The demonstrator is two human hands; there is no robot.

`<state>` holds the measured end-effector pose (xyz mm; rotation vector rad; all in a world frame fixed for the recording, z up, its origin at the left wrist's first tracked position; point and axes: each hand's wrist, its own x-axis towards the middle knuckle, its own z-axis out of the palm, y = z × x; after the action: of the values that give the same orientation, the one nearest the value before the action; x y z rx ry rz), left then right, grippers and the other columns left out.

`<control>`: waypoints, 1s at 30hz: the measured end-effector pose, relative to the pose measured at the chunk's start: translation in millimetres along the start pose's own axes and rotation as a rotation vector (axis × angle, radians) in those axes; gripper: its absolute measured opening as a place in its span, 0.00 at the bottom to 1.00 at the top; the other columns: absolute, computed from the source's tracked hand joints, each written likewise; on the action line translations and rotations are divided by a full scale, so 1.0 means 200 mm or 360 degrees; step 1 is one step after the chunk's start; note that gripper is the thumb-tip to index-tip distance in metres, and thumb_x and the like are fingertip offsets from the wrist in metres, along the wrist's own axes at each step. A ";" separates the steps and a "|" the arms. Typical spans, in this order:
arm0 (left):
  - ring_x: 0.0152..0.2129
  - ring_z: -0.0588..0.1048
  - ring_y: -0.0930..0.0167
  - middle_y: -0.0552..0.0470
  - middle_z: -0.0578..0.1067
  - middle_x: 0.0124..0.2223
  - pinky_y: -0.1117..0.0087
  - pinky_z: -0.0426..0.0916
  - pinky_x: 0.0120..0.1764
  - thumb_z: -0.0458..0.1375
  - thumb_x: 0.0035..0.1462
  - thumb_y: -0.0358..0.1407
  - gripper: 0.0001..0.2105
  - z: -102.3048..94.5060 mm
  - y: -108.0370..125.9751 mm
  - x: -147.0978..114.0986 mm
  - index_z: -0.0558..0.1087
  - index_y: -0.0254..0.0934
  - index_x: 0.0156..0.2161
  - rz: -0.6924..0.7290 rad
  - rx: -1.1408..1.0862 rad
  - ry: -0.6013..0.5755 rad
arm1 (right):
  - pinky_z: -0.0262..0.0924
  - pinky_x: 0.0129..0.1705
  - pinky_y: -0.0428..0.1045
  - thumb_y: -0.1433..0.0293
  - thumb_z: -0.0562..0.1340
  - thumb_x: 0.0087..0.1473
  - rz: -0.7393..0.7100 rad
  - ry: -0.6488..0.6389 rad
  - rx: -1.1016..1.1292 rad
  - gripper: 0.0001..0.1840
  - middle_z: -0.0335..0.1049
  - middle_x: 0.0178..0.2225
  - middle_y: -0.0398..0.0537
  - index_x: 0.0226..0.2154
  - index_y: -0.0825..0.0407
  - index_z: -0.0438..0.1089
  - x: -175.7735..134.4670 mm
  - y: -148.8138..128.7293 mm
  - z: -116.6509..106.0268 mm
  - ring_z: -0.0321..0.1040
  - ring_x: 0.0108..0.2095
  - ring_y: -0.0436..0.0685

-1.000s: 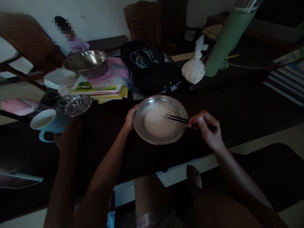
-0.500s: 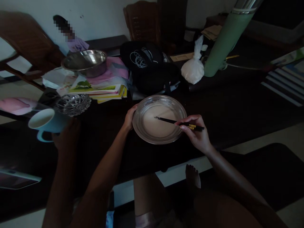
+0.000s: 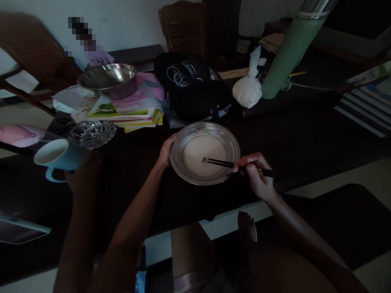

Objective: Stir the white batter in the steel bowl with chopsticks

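A shallow metal bowl sits on the dark table, with a pale, milky mixture in its bottom. My left hand is closed on the bowl's left rim. In my right hand, at the bowl's right side, is a pair of dark chopsticks with gold bands near the back end. Their tips dip into the mixture near the bowl's middle. The fingers of my right hand are wrapped round the sticks.
At left, another person's hand is by a light-blue mug. Behind stand a glass dish, a steel basin on books, a black case, a tied bag of white powder and a green flask. A child-sized purple-clad figure is beyond.
My right hand has shifted right and slightly down with the chopsticks. The tips have moved a little lower in the mixture, and the two sticks show apart. My left hand stays on the rim.
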<state>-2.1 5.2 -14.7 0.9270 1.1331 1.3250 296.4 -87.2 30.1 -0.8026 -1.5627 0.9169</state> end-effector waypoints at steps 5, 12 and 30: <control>0.50 0.76 0.59 0.50 0.82 0.41 0.61 0.70 0.52 0.57 0.52 0.42 0.16 0.00 -0.01 0.00 0.80 0.37 0.43 -0.0021 -0.0024 0.0013 | 0.64 0.36 0.50 0.65 0.57 0.64 -0.0010 -0.0036 -0.0306 0.09 0.78 0.35 0.47 0.34 0.48 0.70 0.04 0.04 0.03 0.73 0.35 0.53; 0.51 0.75 0.59 0.49 0.82 0.41 0.61 0.70 0.52 0.58 0.52 0.43 0.15 0.00 0.00 0.00 0.79 0.38 0.41 0.0016 -0.0012 -0.0004 | 0.57 0.27 0.49 0.61 0.52 0.67 0.0032 0.0341 0.0033 0.21 0.70 0.20 0.42 0.24 0.50 0.67 0.03 -0.05 -0.07 0.67 0.23 0.51; 0.52 0.74 0.58 0.47 0.81 0.42 0.60 0.69 0.53 0.57 0.52 0.44 0.16 0.01 0.01 -0.01 0.79 0.38 0.42 -0.0012 0.0016 -0.0007 | 0.62 0.40 0.56 0.59 0.53 0.66 0.0182 0.0259 -0.0173 0.24 0.76 0.25 0.45 0.21 0.48 0.69 0.06 -0.08 -0.09 0.73 0.30 0.56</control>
<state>-1.1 2.7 -12.2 0.9316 1.1398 1.3120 312.0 -81.5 50.7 -1.0272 -1.4453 0.8322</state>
